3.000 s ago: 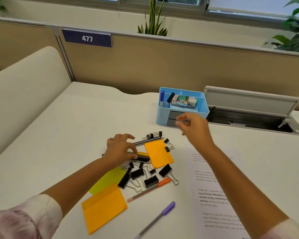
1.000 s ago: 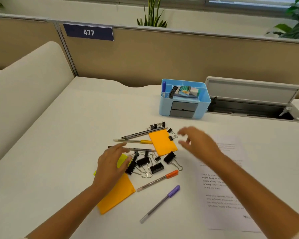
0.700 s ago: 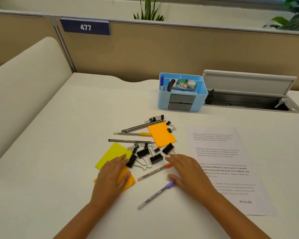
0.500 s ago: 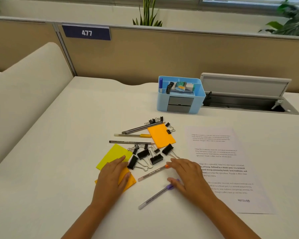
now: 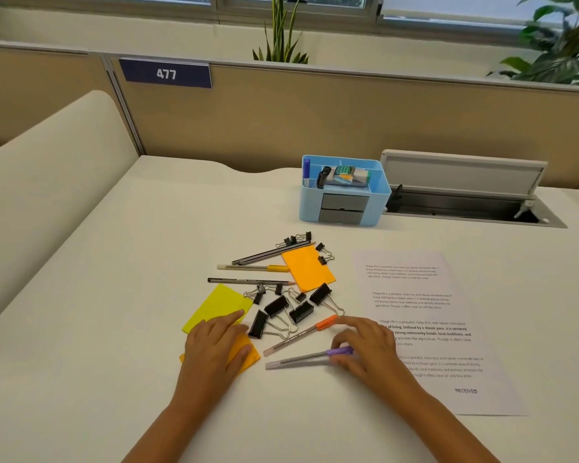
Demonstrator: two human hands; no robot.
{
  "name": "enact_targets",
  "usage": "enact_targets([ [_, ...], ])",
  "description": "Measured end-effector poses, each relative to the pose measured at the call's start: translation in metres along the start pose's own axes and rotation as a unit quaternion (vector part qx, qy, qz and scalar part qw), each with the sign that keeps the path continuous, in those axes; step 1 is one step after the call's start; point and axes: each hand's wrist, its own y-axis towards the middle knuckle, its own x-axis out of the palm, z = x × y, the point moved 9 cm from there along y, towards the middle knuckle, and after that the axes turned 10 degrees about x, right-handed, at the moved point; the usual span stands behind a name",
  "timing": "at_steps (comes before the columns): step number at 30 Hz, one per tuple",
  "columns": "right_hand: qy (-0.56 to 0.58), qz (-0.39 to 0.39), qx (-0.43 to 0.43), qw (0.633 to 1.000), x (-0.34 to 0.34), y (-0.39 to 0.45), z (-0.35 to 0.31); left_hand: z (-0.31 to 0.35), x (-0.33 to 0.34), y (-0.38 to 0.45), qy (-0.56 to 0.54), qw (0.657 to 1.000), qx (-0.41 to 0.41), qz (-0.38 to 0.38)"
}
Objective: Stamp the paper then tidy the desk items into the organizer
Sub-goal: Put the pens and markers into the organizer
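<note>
1. A navy plate (image 5: 165, 73) on the partition reads "477"; the printed paper (image 5: 425, 325) lies on the white desk (image 5: 97, 295) at the right and carries the stamp mark "RECEIVED" (image 5: 466, 390) near its lower edge (the body text is too small to read).
2. The left hand (image 5: 218, 345) lies flat with straight fingers on the nearer orange sticky pad (image 5: 248, 355) and touches the yellow sticky pad (image 5: 219, 307).
3. The right hand (image 5: 368, 350) pinches the purple-capped pen (image 5: 310, 358) at its cap, just beside the orange-capped pen (image 5: 301, 335).
4. Sticky pads: three, with a second orange pad (image 5: 310, 269) farther off.
5. Capped pens: three, the third being the yellow-capped pen (image 5: 253, 268); dark pencils (image 5: 271, 253) lie beside it.
6. Large black binder clips (image 5: 286, 310) number four; smaller ones are scattered around.
7. The blue organizer (image 5: 343, 195) stands well behind the pile, with two grey drawers in its front.
</note>
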Motion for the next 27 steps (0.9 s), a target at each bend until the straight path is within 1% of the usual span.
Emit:
enact_targets([
  [2, 0.098, 0.005, 0.036, 0.994, -0.018, 0.006, 0.004, 0.004, -0.004, 0.000, -0.004, 1.000, 0.010, 0.018],
  [4, 0.194, 0.045, 0.065, 0.978, -0.041, 0.013, 0.009, -0.001, -0.011, -0.003, -0.024, 0.998, -0.016, 0.054],
  [6, 0.255, 0.080, 0.090, 0.959, -0.062, 0.020, 0.013, -0.002, -0.017, -0.006, -0.040, 0.995, -0.045, 0.086],
  [7, 0.280, 0.089, 0.106, 0.950, -0.069, 0.024, 0.016, 0.002, -0.017, -0.006, -0.040, 0.994, -0.048, 0.094],
  [9, 0.333, 0.097, 0.134, 0.928, -0.082, 0.035, 0.021, 0.017, -0.012, 0.000, -0.032, 0.995, -0.041, 0.091],
  [11, 0.378, 0.114, 0.150, 0.906, -0.098, 0.048, 0.024, 0.035, -0.006, 0.009, -0.024, 0.997, -0.021, 0.072],
  [12, 0.391, 0.125, 0.153, 0.899, -0.107, 0.056, 0.024, 0.042, 0.000, 0.014, -0.025, 0.998, -0.016, 0.052],
  [14, 0.413, 0.143, 0.155, 0.886, -0.128, 0.075, 0.020, 0.054, 0.017, 0.026, -0.020, 0.999, -0.008, -0.025],
  [16, 0.444, 0.166, 0.140, 0.869, -0.152, 0.099, 0.013, 0.065, 0.030, 0.035, 0.055, 0.993, 0.004, -0.103],
  [17, 0.453, 0.184, 0.132, 0.862, -0.167, 0.111, 0.009, 0.065, 0.037, 0.037, 0.066, 0.989, -0.004, -0.136],
  [20, 0.450, 0.229, 0.116, 0.855, -0.206, 0.153, 0.000, 0.056, 0.048, 0.038, 0.085, 0.985, -0.034, -0.149],
  [21, 0.449, 0.235, 0.114, 0.855, -0.215, 0.169, -0.002, 0.058, 0.044, 0.041, 0.093, 0.985, -0.023, -0.141],
  [22, 0.446, 0.236, 0.115, 0.856, -0.220, 0.186, -0.003, 0.063, 0.039, 0.042, 0.099, 0.986, -0.008, -0.135],
  [23, 0.439, 0.235, 0.120, 0.859, -0.223, 0.202, -0.005, 0.066, 0.036, 0.044, 0.076, 0.987, -0.007, -0.144],
  [24, 0.429, 0.234, 0.130, 0.862, -0.224, 0.216, -0.005, 0.069, 0.035, 0.046, 0.076, 0.986, -0.001, -0.149],
  [27, 0.404, 0.240, 0.153, 0.869, -0.222, 0.247, -0.001, 0.065, 0.039, 0.048, 0.082, 0.985, -0.018, -0.151],
])
